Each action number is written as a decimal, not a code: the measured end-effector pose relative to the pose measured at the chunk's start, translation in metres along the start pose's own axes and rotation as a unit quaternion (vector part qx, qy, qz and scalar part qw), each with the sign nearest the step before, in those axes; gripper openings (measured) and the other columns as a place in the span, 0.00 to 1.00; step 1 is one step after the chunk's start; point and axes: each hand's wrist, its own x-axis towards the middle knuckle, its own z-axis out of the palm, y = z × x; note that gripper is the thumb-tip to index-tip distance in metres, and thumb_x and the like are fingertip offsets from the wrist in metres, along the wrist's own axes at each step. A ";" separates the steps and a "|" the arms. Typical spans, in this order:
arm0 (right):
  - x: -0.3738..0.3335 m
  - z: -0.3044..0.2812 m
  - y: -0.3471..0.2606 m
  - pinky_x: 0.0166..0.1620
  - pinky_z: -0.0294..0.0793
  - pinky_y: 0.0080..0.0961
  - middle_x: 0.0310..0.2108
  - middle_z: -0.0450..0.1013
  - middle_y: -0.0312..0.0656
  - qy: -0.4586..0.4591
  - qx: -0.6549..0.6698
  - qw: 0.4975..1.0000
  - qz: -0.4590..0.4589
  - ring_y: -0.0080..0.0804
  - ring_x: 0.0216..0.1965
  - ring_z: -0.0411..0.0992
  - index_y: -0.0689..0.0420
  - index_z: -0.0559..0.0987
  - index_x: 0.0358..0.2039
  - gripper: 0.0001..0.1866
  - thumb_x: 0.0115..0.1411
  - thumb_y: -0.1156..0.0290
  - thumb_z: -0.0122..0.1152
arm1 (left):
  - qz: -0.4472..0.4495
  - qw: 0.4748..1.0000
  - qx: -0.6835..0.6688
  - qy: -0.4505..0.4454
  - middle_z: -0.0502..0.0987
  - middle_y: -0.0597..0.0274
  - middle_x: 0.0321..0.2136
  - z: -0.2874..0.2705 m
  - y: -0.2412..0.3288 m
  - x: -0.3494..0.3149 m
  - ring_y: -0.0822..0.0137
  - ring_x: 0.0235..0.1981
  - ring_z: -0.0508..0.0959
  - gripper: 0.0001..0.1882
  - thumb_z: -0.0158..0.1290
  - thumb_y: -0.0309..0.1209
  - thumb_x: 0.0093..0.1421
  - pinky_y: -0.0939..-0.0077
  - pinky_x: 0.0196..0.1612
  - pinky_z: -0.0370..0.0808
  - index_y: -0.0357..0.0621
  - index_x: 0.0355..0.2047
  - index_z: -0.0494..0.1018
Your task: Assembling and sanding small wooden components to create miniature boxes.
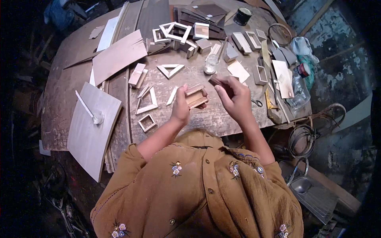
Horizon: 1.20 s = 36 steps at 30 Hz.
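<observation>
Small wooden box in L hand, dark pc in R: steady one, bring the other

L hand (pixel 181 109) is closed round the small wooden box (pixel 196 100), thumb on the near L side, fingers passing under w/ tips showing at the far R. Box is up off the bench, in front of the chest, open side up. R hand (pixel 235 95) looks to be pinching a dark wooden pc (pixel 214 81) btwn thumb & fingers, just R of the box & apart from it; fingers hide most of it, so can't tell exact shape.

To do it well, I'd say: hold box firm but don't squeeze its thin walls; keep L fingertips clear of the rims; turn the dark pc square to an edge before contact, then press evenly along its length.

Just beyond the hands: plastic cup (pixel 211 65) w/ whitish stuff & sticks in it, nr R fingertips, so easily knocked, prob. Pale square sheet (pixel 238 71) behind R hand; light strip (pixel 172 95) beside L wrist; triangular frame (pixel 147 101) & square frame (pixel 147 123) further L. Elbow room L is tight, I'd guess.

Further out: scissors (pixel 257 103) & yellow-handled tool (pixel 271 100) R; plywood board (pixel 89 135) far L bearing a white blob (pixel 98 118); jumbled frames (pixel 174 31) & dark can (pixel 242 16) at the back of the bench (pixel 216 123).
</observation>
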 end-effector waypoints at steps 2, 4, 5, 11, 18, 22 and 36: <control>-0.007 -0.008 -0.023 0.32 0.74 0.31 0.29 0.77 0.48 -0.089 -0.034 0.995 0.030 0.42 0.30 0.77 0.57 0.80 0.38 0.11 0.55 0.67 0.64 | 0.034 0.987 -0.009 0.158 0.79 0.54 0.37 0.014 -0.003 -0.001 0.61 0.37 0.80 0.28 0.33 0.49 0.67 0.68 0.44 0.77 0.36 0.42 0.73; -0.016 0.002 -0.027 0.34 0.75 0.35 0.30 0.76 0.49 -0.120 -0.018 0.993 0.011 0.46 0.30 0.76 0.56 0.80 0.37 0.11 0.56 0.66 0.63 | 0.091 0.988 0.078 0.094 0.79 0.54 0.36 0.010 -0.003 0.000 0.63 0.39 0.80 0.29 0.32 0.48 0.68 0.70 0.46 0.75 0.35 0.44 0.73; -0.022 0.012 -0.026 0.34 0.75 0.36 0.31 0.76 0.48 -0.108 -0.008 0.994 0.010 0.47 0.30 0.76 0.56 0.79 0.36 0.10 0.56 0.66 0.63 | 0.126 0.983 0.111 0.071 0.79 0.54 0.36 0.011 -0.004 -0.001 0.64 0.39 0.80 0.29 0.31 0.48 0.68 0.70 0.47 0.75 0.34 0.45 0.72; -0.017 0.010 -0.020 0.33 0.74 0.37 0.29 0.76 0.48 -0.099 -0.074 0.991 0.049 0.49 0.30 0.75 0.57 0.78 0.34 0.09 0.56 0.66 0.63 | 0.182 0.968 0.163 0.061 0.78 0.57 0.34 0.008 -0.007 -0.002 0.67 0.35 0.77 0.31 0.29 0.49 0.67 0.73 0.43 0.73 0.33 0.43 0.73; -0.024 0.021 -0.015 0.34 0.75 0.35 0.31 0.76 0.47 -0.066 -0.054 0.996 0.012 0.47 0.32 0.76 0.55 0.79 0.38 0.10 0.56 0.67 0.63 | 0.105 0.982 0.011 0.153 0.79 0.57 0.34 0.022 -0.003 0.000 0.63 0.36 0.79 0.32 0.30 0.53 0.65 0.69 0.43 0.74 0.38 0.42 0.74; -0.033 0.031 -0.025 0.35 0.76 0.28 0.30 0.77 0.47 -0.060 -0.004 0.998 -0.024 0.41 0.32 0.78 0.59 0.80 0.38 0.09 0.56 0.73 0.64 | 0.069 0.981 -0.114 0.143 0.79 0.55 0.31 0.016 -0.010 0.007 0.60 0.32 0.79 0.34 0.29 0.55 0.64 0.66 0.40 0.75 0.38 0.40 0.74; -0.014 0.023 -0.015 0.31 0.76 0.36 0.31 0.76 0.42 0.003 -0.062 0.998 -0.004 0.43 0.30 0.77 0.53 0.78 0.38 0.08 0.57 0.69 0.63 | 0.145 0.964 -0.102 0.200 0.79 0.58 0.34 0.036 -0.003 0.012 0.61 0.34 0.78 0.33 0.29 0.55 0.63 0.65 0.42 0.74 0.38 0.42 0.72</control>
